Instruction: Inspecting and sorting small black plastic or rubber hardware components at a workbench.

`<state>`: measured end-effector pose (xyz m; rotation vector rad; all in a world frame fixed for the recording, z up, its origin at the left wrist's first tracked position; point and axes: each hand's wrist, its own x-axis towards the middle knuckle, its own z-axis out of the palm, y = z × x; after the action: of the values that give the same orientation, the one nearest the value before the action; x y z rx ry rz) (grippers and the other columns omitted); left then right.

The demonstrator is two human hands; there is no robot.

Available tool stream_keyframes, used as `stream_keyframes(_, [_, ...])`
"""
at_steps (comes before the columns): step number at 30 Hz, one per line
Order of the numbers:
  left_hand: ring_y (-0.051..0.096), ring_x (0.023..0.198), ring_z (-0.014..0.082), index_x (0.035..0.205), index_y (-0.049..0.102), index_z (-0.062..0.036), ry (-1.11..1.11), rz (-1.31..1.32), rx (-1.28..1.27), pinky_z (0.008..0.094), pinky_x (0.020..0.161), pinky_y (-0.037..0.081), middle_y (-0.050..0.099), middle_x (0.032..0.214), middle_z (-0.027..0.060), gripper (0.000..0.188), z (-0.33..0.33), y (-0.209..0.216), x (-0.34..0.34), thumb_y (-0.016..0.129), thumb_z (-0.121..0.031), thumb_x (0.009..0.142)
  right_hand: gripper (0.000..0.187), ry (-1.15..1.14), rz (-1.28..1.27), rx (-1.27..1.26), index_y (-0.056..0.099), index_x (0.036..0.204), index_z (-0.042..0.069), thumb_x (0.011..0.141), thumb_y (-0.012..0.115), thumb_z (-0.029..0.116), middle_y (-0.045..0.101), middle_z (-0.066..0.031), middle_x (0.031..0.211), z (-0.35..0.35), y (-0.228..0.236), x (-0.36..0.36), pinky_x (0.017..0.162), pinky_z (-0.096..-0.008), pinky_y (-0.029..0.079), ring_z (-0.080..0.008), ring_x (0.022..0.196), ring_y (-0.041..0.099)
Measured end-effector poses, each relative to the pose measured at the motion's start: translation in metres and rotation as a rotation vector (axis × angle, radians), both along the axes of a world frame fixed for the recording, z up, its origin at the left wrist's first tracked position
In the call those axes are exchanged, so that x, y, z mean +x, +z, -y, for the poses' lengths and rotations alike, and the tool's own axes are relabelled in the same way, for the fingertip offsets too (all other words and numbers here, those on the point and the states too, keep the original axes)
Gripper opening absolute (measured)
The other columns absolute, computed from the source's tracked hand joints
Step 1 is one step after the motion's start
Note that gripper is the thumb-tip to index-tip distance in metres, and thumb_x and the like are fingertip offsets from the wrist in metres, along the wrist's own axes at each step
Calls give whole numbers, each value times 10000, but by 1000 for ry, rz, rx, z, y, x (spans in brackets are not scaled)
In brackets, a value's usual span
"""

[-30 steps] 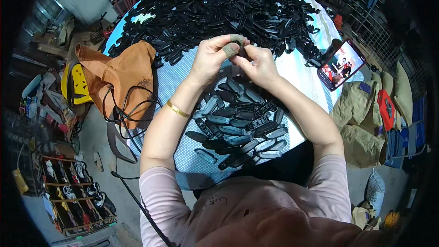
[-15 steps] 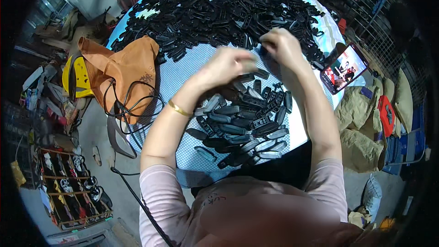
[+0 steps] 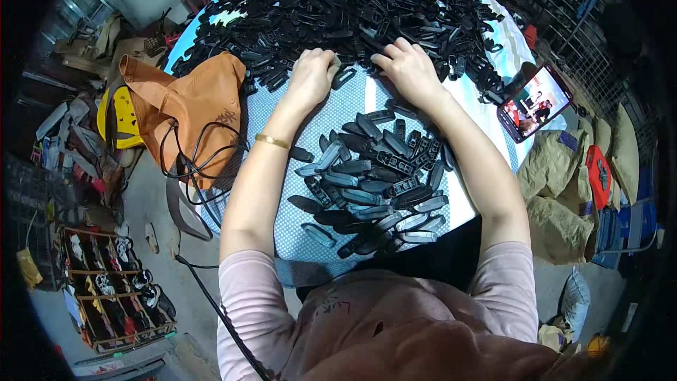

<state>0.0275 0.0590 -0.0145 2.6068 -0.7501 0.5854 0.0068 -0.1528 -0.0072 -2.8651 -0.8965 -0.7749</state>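
A large heap of small black plastic pieces (image 3: 317, 17) covers the far part of the round table. Its near edge meets both of my hands. My left hand (image 3: 314, 76) is closed, thumb and fingers bent together beside a single oval black piece (image 3: 343, 79); what they pinch is hidden. To its right, my right hand (image 3: 410, 74) reaches into the heap's edge with curled fingers, and I cannot make out what is in them. Between my forearms lies a smaller group of elongated black pieces (image 3: 367, 197), some smooth side up, others showing hollow insides.
The table wears a pale patterned cloth (image 3: 293, 229). An orange-brown fabric bag (image 3: 194, 99) with a looped black cable (image 3: 204, 152) sits at the left edge, by a yellow object (image 3: 121, 120). At the right edge stands a phone (image 3: 534, 104) with a lit screen. Brown paper sacks (image 3: 557, 197) stand beyond.
My left hand has moved left and away from the near group to the heap's edge. My right hand has shifted slightly left. More of the near group's far end shows.
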Motion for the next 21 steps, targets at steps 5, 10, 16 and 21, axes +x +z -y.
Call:
stream_keyframes(5, [535,774,305,798,556,13,-53,-37,-150,347,717,436,539,804,157,89,5,1,-3,577,-41,730,199,49,117,137,625,935,65,757,582,143,599,-67,789,14,-9,9,610,-350,483,-246,710,568])
stream_keyframes(10, [547,643,145,941,582,-2,-179,-168,-478,258,574,449,575,831,56,167,3,9,-3,556,-78,796,183,93,1,294,624,931,44,773,569,118,612,-99,832,15,-5,0,631,-357,484,-275,736,602])
stream_keyframes(16, [571,616,78,1008,588,-15,-187,-1069,-1135,143,477,457,601,824,37,259,22,22,-18,549,-231,870,161,305,-80,793,655,872,51,754,634,157,629,-106,797,-3,8,-16,606,-304,490,-248,693,620])
stream_keyframes(21, [597,690,111,1066,548,23,-429,-1150,-1344,189,633,511,607,877,55,287,27,30,-26,574,-161,848,143,245,-83,880,661,874,32,768,623,121,636,-99,783,-3,8,-19,566,-273,473,-195,637,614])
